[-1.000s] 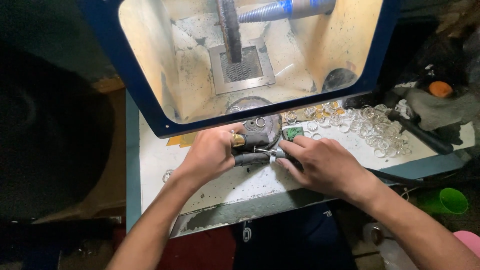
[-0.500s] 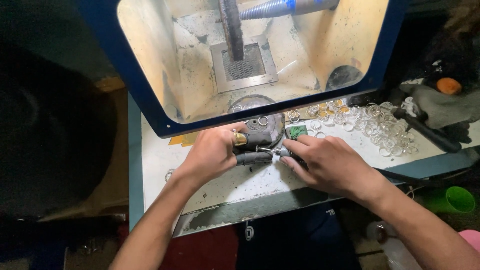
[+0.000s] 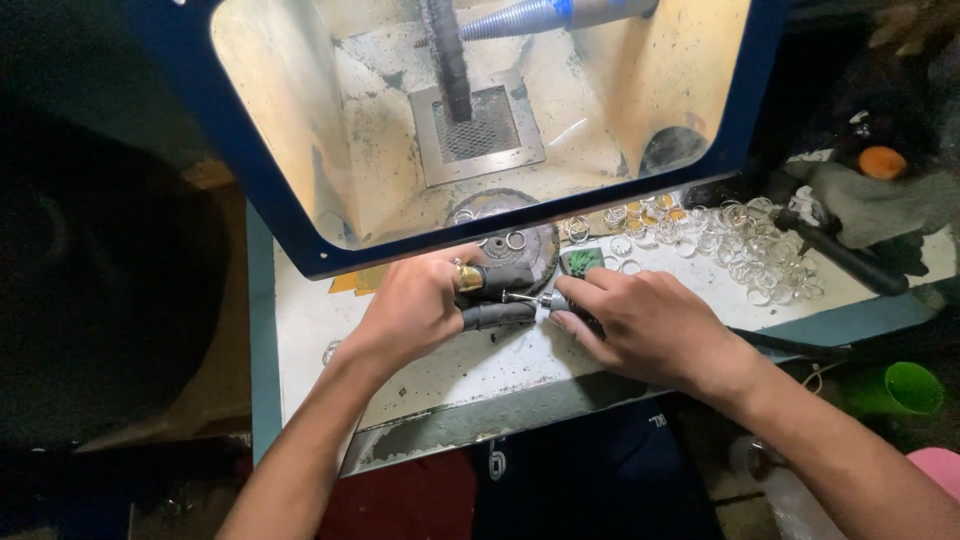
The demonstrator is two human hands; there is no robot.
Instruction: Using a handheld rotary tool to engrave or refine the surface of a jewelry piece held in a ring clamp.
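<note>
My left hand (image 3: 412,312) rests on the white bench top, its thumb and forefinger in dark finger guards (image 3: 497,316). It pinches a small gold ring (image 3: 466,276). My right hand (image 3: 648,326) is closed around a slim rotary handpiece whose metal bit (image 3: 522,298) points left and meets the left fingertips. The handpiece's dark cable (image 3: 790,348) trails off to the right. The two hands are close together at the bench's middle.
A blue-framed dust hood (image 3: 300,235) stands just behind the hands, with a grate (image 3: 480,125) and a tapered spindle (image 3: 545,15) inside. Several loose rings (image 3: 745,250) lie at the right, near a dark tool (image 3: 845,258). A green cup (image 3: 902,388) sits low right.
Both hands stay together in nearly the same place and keep their grips. The view has shifted slightly.
</note>
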